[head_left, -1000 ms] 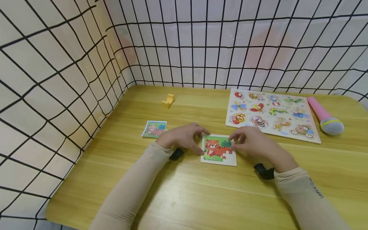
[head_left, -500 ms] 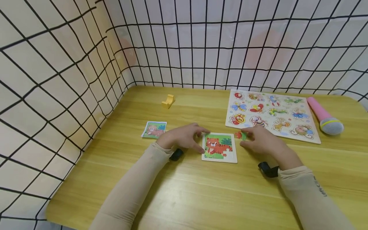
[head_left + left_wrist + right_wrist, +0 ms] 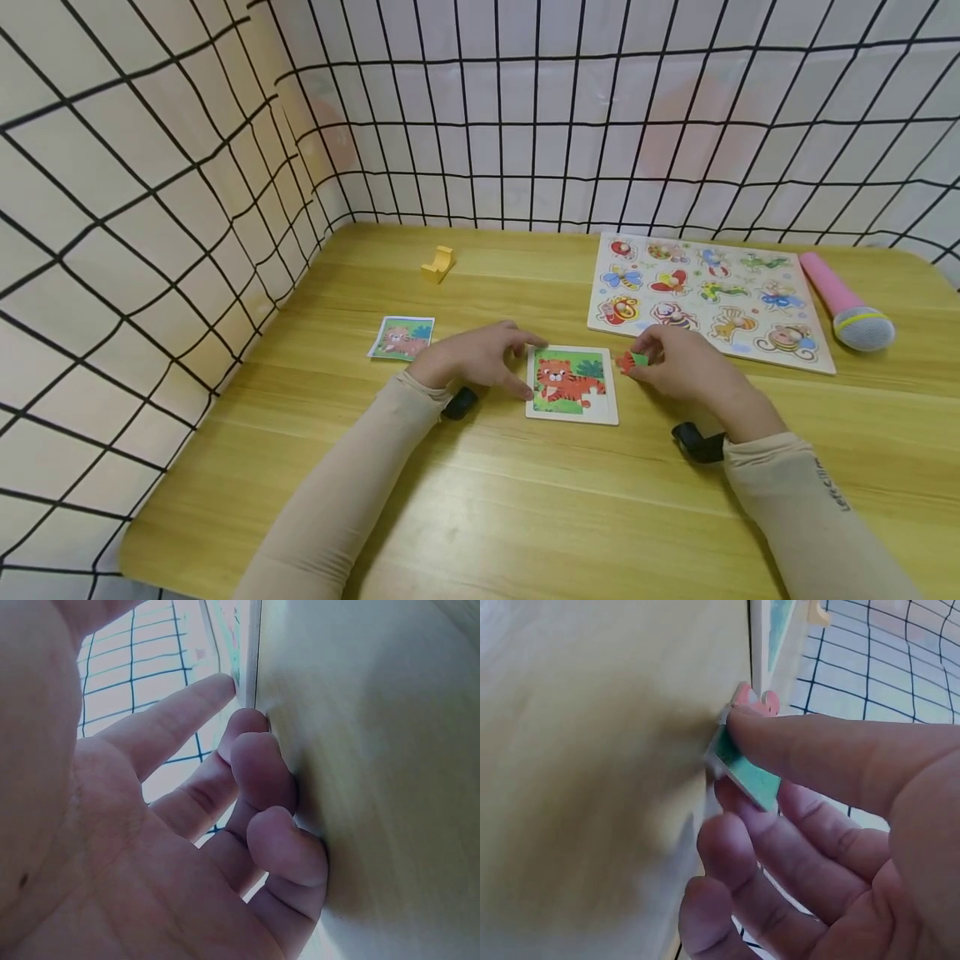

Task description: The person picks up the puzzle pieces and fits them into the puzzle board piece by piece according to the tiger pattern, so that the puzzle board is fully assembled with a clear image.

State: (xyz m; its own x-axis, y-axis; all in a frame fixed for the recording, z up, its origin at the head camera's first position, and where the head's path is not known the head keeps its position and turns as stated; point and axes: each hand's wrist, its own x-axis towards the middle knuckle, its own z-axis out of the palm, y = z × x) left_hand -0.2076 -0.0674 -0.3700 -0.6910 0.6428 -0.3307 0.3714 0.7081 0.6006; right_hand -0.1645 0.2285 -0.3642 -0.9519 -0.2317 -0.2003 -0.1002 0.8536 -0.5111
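Observation:
A small square puzzle board (image 3: pixel 558 415) with a tiger picture lies mid-table; its lower right corner shows bare white. My left hand (image 3: pixel 483 357) rests at its left side, index finger by the top edge and thumb at the left edge. In the left wrist view, the other fingers (image 3: pixel 262 772) are loosely bent with their tips against the tabletop. Just right of the board, my right hand (image 3: pixel 686 367) pinches a red and green puzzle piece (image 3: pixel 632 362) between thumb and fingers. The right wrist view shows this puzzle piece (image 3: pixel 746 772) tilted, its lower edge close to the table.
A tiger picture card (image 3: pixel 403 337) lies left of my left hand. Behind are a yellow curved block (image 3: pixel 438 264), a large insect puzzle board (image 3: pixel 705 292) and a pink toy microphone (image 3: pixel 840 296). Black wire mesh (image 3: pixel 480 125) borders the table at the back and left.
My right hand has moved right, away from the puzzle board's edge, and the puzzle piece has turned in its fingers. The board shifted slightly; the left hand stays at its edge.

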